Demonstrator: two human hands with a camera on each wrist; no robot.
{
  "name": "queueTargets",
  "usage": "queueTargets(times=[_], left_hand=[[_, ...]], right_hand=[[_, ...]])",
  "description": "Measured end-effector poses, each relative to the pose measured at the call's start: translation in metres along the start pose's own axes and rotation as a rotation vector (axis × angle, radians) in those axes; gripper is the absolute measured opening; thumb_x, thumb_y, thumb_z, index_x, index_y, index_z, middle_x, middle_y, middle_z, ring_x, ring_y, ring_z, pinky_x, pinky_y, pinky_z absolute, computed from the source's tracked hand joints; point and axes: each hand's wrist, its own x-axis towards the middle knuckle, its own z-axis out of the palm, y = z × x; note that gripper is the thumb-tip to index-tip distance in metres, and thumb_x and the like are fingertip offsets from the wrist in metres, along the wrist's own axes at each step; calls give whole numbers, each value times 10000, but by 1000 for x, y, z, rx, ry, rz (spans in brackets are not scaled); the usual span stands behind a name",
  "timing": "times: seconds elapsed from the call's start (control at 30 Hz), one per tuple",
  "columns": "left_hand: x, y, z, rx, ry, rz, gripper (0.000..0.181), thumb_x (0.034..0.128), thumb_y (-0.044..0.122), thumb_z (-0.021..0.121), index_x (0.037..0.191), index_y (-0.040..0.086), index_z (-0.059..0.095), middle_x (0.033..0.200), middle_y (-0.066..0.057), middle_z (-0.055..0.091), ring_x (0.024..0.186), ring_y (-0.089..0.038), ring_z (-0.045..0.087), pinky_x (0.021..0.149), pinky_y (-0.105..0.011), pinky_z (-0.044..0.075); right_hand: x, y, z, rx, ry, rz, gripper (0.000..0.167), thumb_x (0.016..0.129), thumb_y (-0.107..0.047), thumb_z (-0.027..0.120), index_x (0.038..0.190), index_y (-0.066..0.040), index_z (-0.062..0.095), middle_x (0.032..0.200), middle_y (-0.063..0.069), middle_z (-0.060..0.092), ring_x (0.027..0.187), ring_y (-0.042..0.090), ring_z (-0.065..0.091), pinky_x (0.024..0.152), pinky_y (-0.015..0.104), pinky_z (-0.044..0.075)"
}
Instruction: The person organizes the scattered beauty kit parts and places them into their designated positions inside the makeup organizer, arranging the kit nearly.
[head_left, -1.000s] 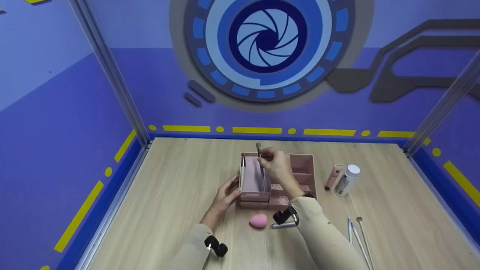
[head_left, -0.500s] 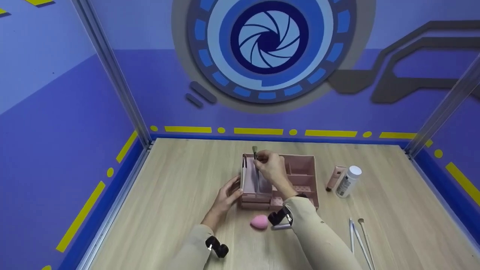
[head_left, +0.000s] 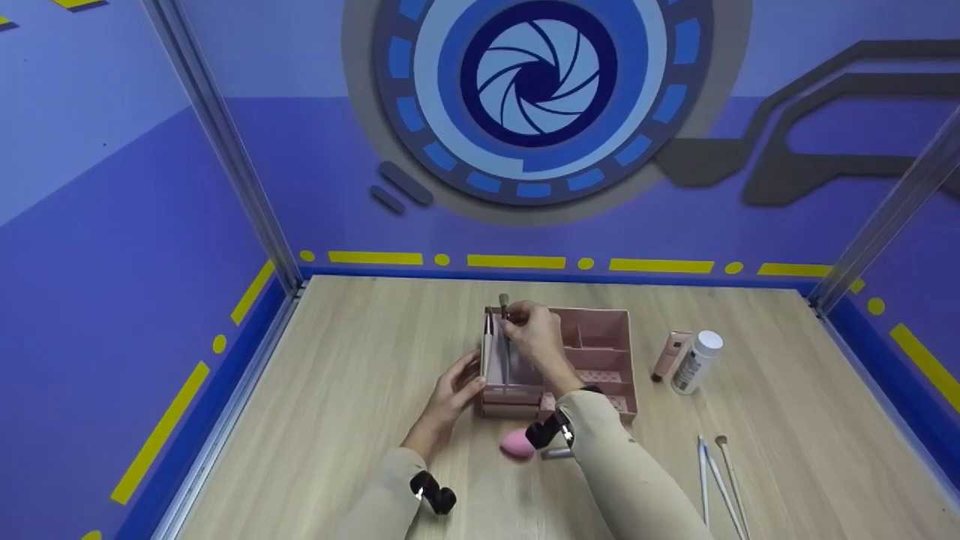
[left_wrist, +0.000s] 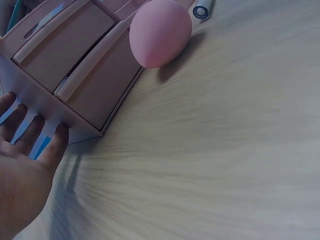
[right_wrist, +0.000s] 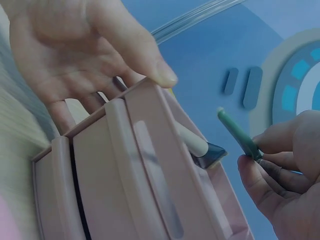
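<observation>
A pink makeup organizer [head_left: 632, 364] with drawers and compartments stands on the table. My right hand [head_left: 537, 334] pinches a makeup brush [head_left: 504, 300], bristles up, its handle reaching down into the organizer's left compartment. In the right wrist view the brush [right_wrist: 238, 134] looks green and slanted, between thumb and fingers. My left hand [head_left: 448, 397] rests against the organizer's left side; the left wrist view has its spread fingertips [left_wrist: 61, 134] touching that wall. Inside the left compartment leans a pale stick with a dark end [head_left: 488, 349]. A pink makeup sponge [head_left: 516, 444] lies in front.
A silver cylinder [head_left: 556, 454] lies beside the sponge, partly behind my right sleeve. To the right stand a pink tube [head_left: 670, 356] and a white bottle [head_left: 697, 363]. Several thin sticks, one a brush [head_left: 730, 476], lie at front right. Walls enclose the table's back and sides.
My right hand has moved left with the brush, bringing it nearer the pale stick at the compartment's left wall. The left hand has stayed against the organizer.
</observation>
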Motion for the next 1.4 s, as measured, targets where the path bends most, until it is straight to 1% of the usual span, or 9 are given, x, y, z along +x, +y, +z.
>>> queueTargets(times=[0.2, 0.3, 0.47, 0.6, 0.8, 0.93, 1.07, 1.17, 1.4], left_hand=[[1, -2, 1, 12, -15, 29, 629, 964, 32, 528, 1496, -94, 217, 1536, -312, 264, 1420, -399, 305, 1120, -323, 368], [2, -2, 3, 26, -14, 28, 620, 967, 48, 535, 1499, -73, 242, 1539, -288, 281, 1420, -381, 313, 1119, -329, 370], [3, 0, 4, 34, -11, 8, 623, 964, 67, 547, 1506, -43, 259, 1551, -261, 282, 1430, -371, 302, 1131, -367, 353], [2, 0, 4, 69, -5, 2, 621, 968, 87, 550, 1509, -26, 266, 1556, -245, 283, 1433, -366, 303, 1126, -355, 364], [0, 1, 3, 54, -14, -16, 631, 984, 114, 539, 1519, -22, 234, 1563, -245, 263, 1442, -355, 288, 1105, -326, 393], [0, 1, 2, 58, -10, -27, 634, 986, 124, 544, 1522, -13, 236, 1565, -237, 264, 1436, -348, 304, 1093, -328, 410], [0, 1, 1, 65, -2, -18, 636, 978, 104, 550, 1518, -23, 239, 1557, -247, 275, 1424, -352, 324, 1064, -313, 440], [1, 1, 1, 55, 0, -18, 645, 972, 104, 561, 1518, -23, 243, 1558, -247, 276, 1425, -344, 322, 1059, -294, 439], [1, 2, -1, 41, -1, -2, 641, 972, 98, 556, 1512, -41, 240, 1540, -277, 289, 1405, -347, 353, 1039, -296, 462]], right_hand=[[-1, 3, 5, -13, -23, 39, 213, 805, -94, 752, 1012, -44, 738, 903, 84, 749, 830, 198, 700, 739, 304, 585], [0, 4, 7, -23, -26, 48, 216, 803, -108, 755, 1012, -57, 744, 896, 77, 751, 824, 198, 702, 740, 308, 584], [-1, 5, 9, -39, -23, 62, 223, 814, -134, 758, 1024, -59, 740, 906, 78, 751, 831, 203, 702, 752, 323, 581], [-2, 6, 10, -53, -19, 37, 213, 840, -172, 747, 1022, -63, 739, 903, 66, 747, 834, 196, 692, 763, 347, 570], [-4, 5, 10, -61, -10, -4, 132, 835, -164, 732, 948, -98, 750, 836, 21, 739, 784, 169, 676, 740, 347, 554], [-4, 5, 10, -52, -9, 5, 118, 827, -157, 733, 932, -107, 749, 817, 4, 729, 761, 144, 659, 724, 326, 548], [-4, 4, 9, -28, -10, 15, 128, 822, -152, 738, 937, -99, 753, 815, 7, 728, 759, 147, 658, 726, 329, 550], [-4, 3, 9, -24, -12, 13, 145, 817, -152, 743, 948, -91, 756, 818, 11, 732, 762, 149, 663, 730, 331, 553], [-4, 2, 7, -22, -12, 4, 173, 810, -158, 754, 966, -84, 757, 822, 12, 733, 749, 146, 655, 723, 323, 554]])
